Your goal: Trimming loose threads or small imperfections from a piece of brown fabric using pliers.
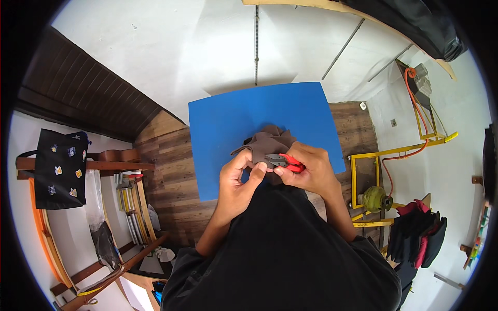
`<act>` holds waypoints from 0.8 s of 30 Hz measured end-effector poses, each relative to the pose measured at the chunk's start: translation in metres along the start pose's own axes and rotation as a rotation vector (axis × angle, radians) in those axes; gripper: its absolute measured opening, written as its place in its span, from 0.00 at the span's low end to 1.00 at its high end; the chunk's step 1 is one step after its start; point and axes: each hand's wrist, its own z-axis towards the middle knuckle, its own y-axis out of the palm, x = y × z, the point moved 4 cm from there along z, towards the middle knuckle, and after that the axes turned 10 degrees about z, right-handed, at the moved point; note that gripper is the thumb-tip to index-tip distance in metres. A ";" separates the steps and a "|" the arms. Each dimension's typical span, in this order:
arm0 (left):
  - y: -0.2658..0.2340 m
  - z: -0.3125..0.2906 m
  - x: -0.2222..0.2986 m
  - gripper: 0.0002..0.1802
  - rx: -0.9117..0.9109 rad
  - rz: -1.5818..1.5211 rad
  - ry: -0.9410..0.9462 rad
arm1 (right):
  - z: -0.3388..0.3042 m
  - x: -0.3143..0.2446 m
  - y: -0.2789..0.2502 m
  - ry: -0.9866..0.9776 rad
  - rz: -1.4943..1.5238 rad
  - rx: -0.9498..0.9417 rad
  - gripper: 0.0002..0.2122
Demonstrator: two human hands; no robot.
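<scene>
A bunched piece of brown fabric (271, 139) is held up in front of my chest, over the near part of the blue tabletop (259, 106). My left hand (237, 179) pinches its edge between thumb and fingers. In my right hand (314, 168) is a pair of red-handled thread snips (291, 164), its dark blades pointing left against the fabric, close to my left thumb. Whether the blades have a thread between them is too small to tell. Part of the fabric is hidden behind both hands.
A black printed tote bag (61, 168) hangs at the left by a wooden rack (119, 165). To the right stands a yellow metal frame (355, 179) with a green gas cylinder (374, 199) and an orange hose (414, 101). Dark and red garments (417, 233) hang lower right.
</scene>
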 end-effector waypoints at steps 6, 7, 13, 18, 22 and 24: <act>0.001 0.002 0.003 0.02 0.019 0.032 0.000 | 0.001 0.000 -0.001 -0.017 -0.008 -0.004 0.14; 0.002 0.002 0.004 0.02 0.024 0.041 -0.001 | 0.001 0.000 -0.001 -0.021 -0.015 -0.009 0.14; 0.001 0.002 0.004 0.04 0.008 0.054 0.018 | -0.002 0.004 -0.003 0.078 0.018 0.094 0.16; 0.005 0.002 0.005 0.05 0.016 0.012 0.010 | -0.004 0.005 -0.012 0.134 0.083 0.147 0.14; 0.004 0.000 0.001 0.05 0.000 0.009 -0.027 | -0.002 0.001 -0.008 0.066 0.035 0.043 0.15; 0.007 0.000 0.006 0.04 0.013 0.000 -0.034 | -0.003 0.002 -0.007 0.041 0.033 0.042 0.17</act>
